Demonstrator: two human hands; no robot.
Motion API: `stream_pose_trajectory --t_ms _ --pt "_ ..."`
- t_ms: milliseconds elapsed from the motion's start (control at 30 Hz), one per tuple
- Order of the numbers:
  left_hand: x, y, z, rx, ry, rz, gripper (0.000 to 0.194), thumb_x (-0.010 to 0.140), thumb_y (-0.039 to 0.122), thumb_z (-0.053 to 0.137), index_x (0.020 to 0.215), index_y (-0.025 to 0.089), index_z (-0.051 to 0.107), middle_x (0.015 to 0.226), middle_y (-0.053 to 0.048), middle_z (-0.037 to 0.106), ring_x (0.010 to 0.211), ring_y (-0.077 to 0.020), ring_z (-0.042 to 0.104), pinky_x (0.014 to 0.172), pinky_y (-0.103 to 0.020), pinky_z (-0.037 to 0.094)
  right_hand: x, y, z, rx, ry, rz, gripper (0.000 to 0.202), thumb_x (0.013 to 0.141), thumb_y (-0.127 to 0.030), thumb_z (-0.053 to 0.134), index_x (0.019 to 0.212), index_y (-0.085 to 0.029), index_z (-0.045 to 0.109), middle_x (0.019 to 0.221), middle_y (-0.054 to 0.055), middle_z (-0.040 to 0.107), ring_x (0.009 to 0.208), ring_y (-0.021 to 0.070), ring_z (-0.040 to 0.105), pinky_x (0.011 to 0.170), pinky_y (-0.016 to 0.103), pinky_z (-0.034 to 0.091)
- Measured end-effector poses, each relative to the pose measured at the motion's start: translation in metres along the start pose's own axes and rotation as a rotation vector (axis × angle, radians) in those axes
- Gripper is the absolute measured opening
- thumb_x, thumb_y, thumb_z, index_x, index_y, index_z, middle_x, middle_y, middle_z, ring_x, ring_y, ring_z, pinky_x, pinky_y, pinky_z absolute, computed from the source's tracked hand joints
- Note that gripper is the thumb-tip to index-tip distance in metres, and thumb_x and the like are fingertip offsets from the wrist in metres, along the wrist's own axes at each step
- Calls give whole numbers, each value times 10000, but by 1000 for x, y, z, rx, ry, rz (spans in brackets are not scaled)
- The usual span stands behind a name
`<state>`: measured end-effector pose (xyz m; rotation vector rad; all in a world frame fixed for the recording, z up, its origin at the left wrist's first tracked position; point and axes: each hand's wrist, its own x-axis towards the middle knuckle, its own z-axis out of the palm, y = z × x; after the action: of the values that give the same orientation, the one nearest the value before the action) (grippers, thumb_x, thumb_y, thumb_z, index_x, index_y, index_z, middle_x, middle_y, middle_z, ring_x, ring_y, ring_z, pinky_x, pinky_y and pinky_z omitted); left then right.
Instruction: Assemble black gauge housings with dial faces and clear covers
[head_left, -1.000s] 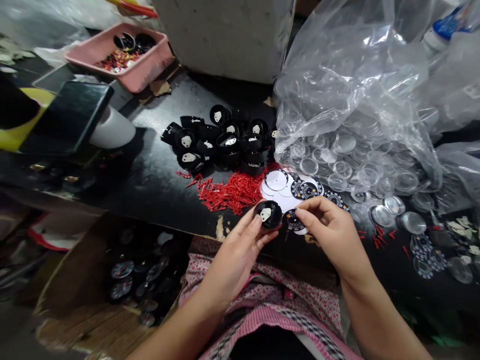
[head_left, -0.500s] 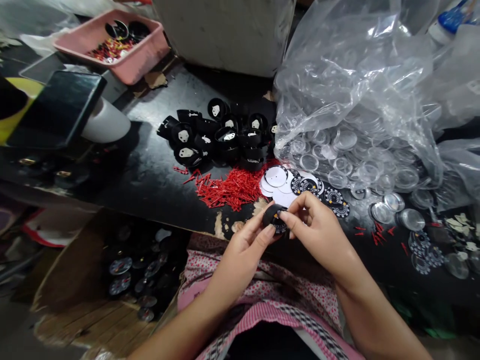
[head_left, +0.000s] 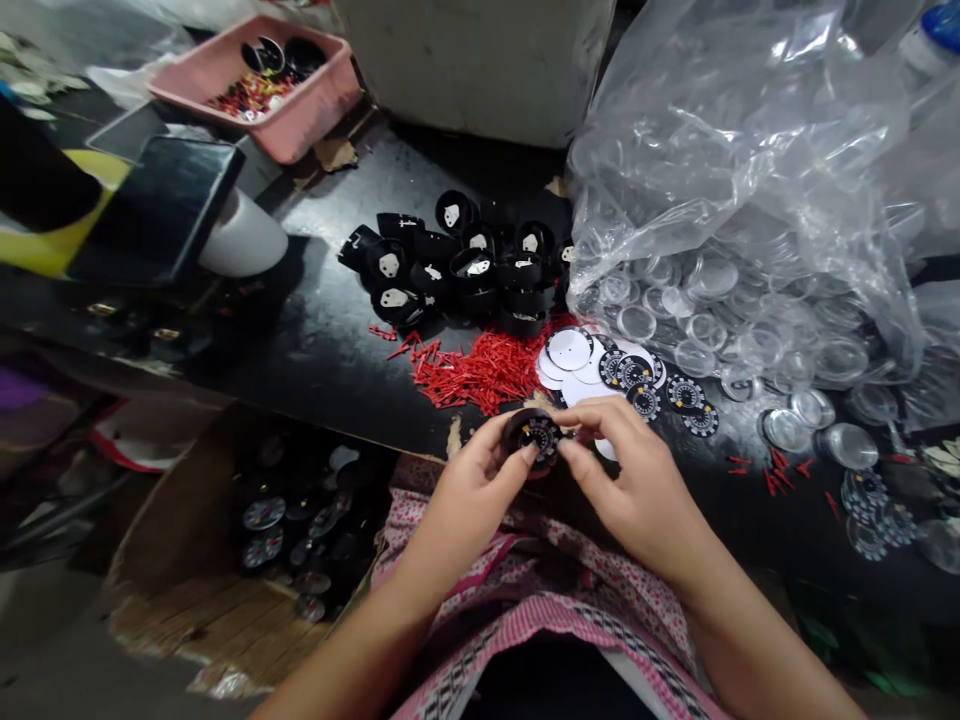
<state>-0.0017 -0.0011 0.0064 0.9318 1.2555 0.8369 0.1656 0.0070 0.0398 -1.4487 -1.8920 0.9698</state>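
A small round black gauge cup (head_left: 513, 432) is in my left hand (head_left: 480, 470), the thumb pressing on its face. Set in its open end is a black dial disc (head_left: 541, 440) with white markings and an orange patch. My right hand (head_left: 619, 455) has its thumb and index fingertips at the right rim of the same cup. Just beyond the hands lie loose dial discs (head_left: 571, 349), some white side up, some printed side up. Left of these is a heap of red pointers (head_left: 491, 368).
Several black cups (head_left: 472, 268) are piled behind the pointers. A plastic bag (head_left: 720, 150) of clear round lenses (head_left: 712, 275) fills the right. Pink tray (head_left: 300, 125), white cylinder (head_left: 247, 240) and a phone-like dark slab (head_left: 157, 210) stand left. Below is a cardboard box (head_left: 165, 570) of finished-looking gauges.
The cup has turned so its dial faces up more openly. My right fingertips have shifted from the dial to the rim. The whole view has swung slightly left.
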Motion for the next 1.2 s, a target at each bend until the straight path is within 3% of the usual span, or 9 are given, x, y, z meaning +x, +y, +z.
stream_pose_trajectory --t_ms 167,400,533,600,700,800,933,1067,1200 --pt "3 0 3 -53 -62 -28 318 875 248 585 1191 206 602 1244 -49 695 1173 -197 631 1013 -320 484 3 -5 8 -284 31 -113 96 918 -167 554 966 -166 637 863 46 654 805 198 591 779 357 392" --pt "1 -9 4 206 -60 131 369 903 248 541 1269 259 585 1281 -48 668 1176 -217 619 1045 -386 443 8 -10 12 -580 41 -264 153 932 -166 510 811 -157 603 758 40 620 723 196 555 715 356 325" --pt "-4 -9 -5 240 -95 150 408 903 249 543 1309 272 579 1280 -43 673 1202 -234 609 1053 -398 440 5 -16 2 -538 -19 -344 141 897 -141 513 785 -179 589 755 30 617 711 182 540 719 351 323" --pt "-8 -7 -14 259 -28 150 399 908 281 554 1306 286 590 1249 -36 691 1169 -243 630 1028 -394 461 5 -16 -4 -413 -75 -289 119 878 -151 528 772 -194 563 775 27 625 732 174 547 735 336 346" --pt "-9 -4 -27 293 177 189 413 874 318 624 1286 306 614 1278 -25 678 1196 -267 612 1054 -392 437 14 -7 -5 -377 -63 -111 90 883 -161 522 810 -199 559 823 33 649 753 177 562 746 338 355" --pt "0 -2 -31 36 197 125 392 857 350 654 1239 264 640 1252 -51 685 1164 -275 628 1027 -396 468 32 4 3 -506 -47 -7 113 902 -144 493 907 -186 598 915 58 688 814 208 596 754 363 335" --pt "13 -1 -25 -365 179 68 295 869 347 653 1130 208 649 1128 -55 713 1041 -225 673 962 -366 518 58 6 17 -672 -36 -12 154 939 -216 486 953 -152 625 942 116 699 850 261 618 748 395 325" --pt "15 -2 -21 -465 212 70 280 877 322 649 1135 214 637 1149 -52 714 1077 -218 666 1013 -377 489 71 3 23 -775 -57 -18 153 933 -207 486 922 -138 622 926 139 690 836 279 617 737 406 323" --pt "12 -2 -15 -500 167 83 291 900 342 612 1167 226 634 1175 -64 713 1107 -236 662 1014 -396 495 64 1 21 -684 -77 -10 114 919 -203 514 871 -158 607 907 109 688 828 253 612 736 384 322"
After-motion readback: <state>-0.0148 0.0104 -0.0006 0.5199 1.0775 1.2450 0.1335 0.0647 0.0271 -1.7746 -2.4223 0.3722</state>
